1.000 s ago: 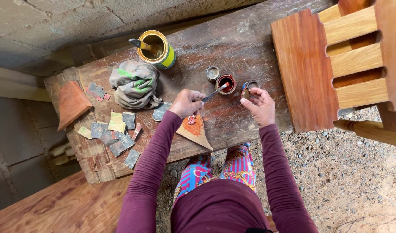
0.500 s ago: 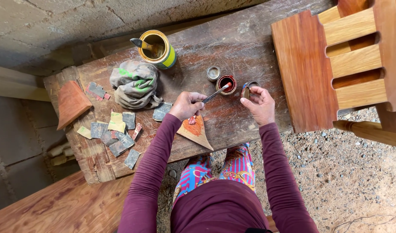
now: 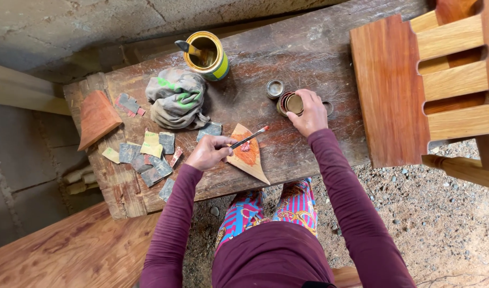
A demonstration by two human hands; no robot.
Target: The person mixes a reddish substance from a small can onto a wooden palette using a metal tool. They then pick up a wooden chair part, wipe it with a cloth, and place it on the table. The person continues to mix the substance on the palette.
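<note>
Hands of a person in maroon sleeves work over a worn wooden bench (image 3: 319,58). Nearest the body, the left hand (image 3: 209,152) pinches a thin stick (image 3: 249,137) whose tip carries reddish paste, held over a triangular wood offcut (image 3: 248,154) already smeared orange. Just beyond the offcut, the right hand (image 3: 308,111) closes over a lid on a small round tin (image 3: 288,103), with a smaller cap (image 3: 275,88) beside it. Left of the offcut lie sandpaper scraps (image 3: 148,154) and a crumpled rag (image 3: 176,98). Farthest from the offcut stands a yellow can (image 3: 207,53) with a brush in it. Paste looks mixed; the tin appears nearly closed.
</note>
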